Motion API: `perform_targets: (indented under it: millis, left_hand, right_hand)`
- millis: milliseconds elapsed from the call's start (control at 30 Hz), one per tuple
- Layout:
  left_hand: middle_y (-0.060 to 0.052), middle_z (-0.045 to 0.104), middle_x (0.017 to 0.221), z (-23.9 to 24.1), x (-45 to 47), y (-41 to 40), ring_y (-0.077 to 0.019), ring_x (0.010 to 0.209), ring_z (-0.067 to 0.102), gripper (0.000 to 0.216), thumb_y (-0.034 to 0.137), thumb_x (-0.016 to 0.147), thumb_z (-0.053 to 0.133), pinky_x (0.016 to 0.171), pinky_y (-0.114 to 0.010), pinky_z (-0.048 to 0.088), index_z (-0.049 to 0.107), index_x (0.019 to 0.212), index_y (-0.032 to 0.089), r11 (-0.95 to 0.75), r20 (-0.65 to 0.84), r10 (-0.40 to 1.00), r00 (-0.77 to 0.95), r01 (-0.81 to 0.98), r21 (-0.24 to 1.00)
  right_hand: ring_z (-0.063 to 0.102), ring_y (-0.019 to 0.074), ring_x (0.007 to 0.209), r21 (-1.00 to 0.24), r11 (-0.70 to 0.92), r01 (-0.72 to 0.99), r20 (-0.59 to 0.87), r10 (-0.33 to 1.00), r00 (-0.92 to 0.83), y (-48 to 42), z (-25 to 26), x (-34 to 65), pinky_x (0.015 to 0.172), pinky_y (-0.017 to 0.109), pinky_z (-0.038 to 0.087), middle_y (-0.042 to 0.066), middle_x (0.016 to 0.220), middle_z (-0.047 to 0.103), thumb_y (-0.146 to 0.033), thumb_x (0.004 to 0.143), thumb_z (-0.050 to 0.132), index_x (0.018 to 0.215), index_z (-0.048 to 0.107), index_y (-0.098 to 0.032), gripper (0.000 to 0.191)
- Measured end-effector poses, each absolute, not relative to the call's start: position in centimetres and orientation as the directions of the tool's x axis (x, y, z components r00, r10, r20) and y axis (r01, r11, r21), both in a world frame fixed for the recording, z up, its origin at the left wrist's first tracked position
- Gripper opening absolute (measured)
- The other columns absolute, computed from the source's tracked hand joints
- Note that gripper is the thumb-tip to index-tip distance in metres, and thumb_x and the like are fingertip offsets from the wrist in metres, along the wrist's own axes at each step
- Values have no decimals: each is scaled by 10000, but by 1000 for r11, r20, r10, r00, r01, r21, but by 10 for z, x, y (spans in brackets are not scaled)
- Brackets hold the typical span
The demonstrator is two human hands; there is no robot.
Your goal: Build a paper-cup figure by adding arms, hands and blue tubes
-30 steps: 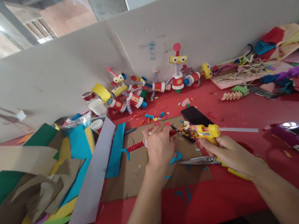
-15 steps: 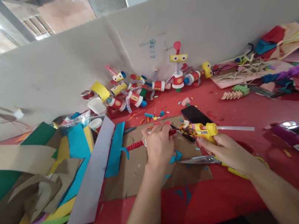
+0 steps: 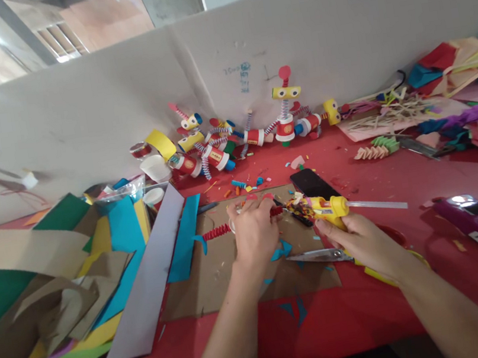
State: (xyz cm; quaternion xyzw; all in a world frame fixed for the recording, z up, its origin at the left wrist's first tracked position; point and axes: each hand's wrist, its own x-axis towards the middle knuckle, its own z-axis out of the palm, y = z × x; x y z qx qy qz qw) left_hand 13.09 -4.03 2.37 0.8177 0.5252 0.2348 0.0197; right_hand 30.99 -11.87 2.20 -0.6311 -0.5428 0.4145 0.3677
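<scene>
Red-sprung paper craft (image 3: 216, 232) sits pinched in the fingers of my left hand (image 3: 253, 228), over the cardboard sheet (image 3: 219, 283) (my knuckles hide most of its middle). My right hand (image 3: 363, 241) wraps the handle of a yellow glue gun (image 3: 335, 206), nozzle close to the craft's right end, above the same sheet. Scissors (image 3: 318, 257) lie with blades on the sheet's right side; a black phone (image 3: 312, 185) rests at its far right corner, and big-eyed figures (image 3: 285, 129) gather beyond it.
</scene>
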Motion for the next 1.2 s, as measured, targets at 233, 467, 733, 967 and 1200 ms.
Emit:
perform_targets:
  millis: [233, 467, 733, 967, 1200]
  left_hand:
    - [-47, 733, 900, 26, 132, -41, -258, 987, 624, 129, 174, 783, 672, 975, -462, 312, 686, 897, 233, -436, 352, 875, 331, 856, 278]
    - [-43, 735, 888, 26, 132, -40, -245, 941, 637, 98, 181, 788, 671, 969, -467, 311, 680, 874, 229, -434, 343, 879, 333, 855, 284]
    - [-52, 736, 900, 26, 131, -40, -257, 967, 633, 103, 176, 778, 678, 962, -471, 317, 680, 873, 216, -442, 361, 872, 331, 849, 288]
    - [-39, 737, 902, 23, 130, -39, -249, 951, 639, 138, 149, 781, 664, 962, -471, 311, 679, 892, 229, -446, 356, 873, 333, 840, 309]
    - [-28, 742, 909, 23, 129, -38, -255, 988, 639, 126, 198, 758, 722, 965, -461, 311, 676, 867, 242, -436, 370, 874, 314, 843, 316]
  right_hand:
    - [312, 108, 537, -903, -170, 395, -156, 985, 66, -122, 18, 312, 460, 241, 243, -59, 587, 333, -595, 871, 479, 741, 433, -222, 398]
    - [325, 114, 531, -910, -170, 379, -150, 985, 82, -121, 14, 313, 470, 246, 259, -56, 579, 344, -602, 865, 493, 804, 510, -211, 396]
    - [303, 118, 495, -920, -158, 358, -134, 987, 91, -120, 17, 312, 474, 261, 276, -65, 542, 326, -572, 852, 510, 782, 508, -223, 356]
    - [299, 109, 485, -916, -131, 379, -102, 990, 95, -118, 22, 309, 467, 268, 249, -64, 527, 321, -523, 860, 521, 709, 447, -230, 338]
    - [275, 97, 482, -925, -190, 329, -166, 981, 101, -123, 16, 313, 443, 256, 219, -72, 531, 308, -580, 844, 527, 712, 437, -226, 388]
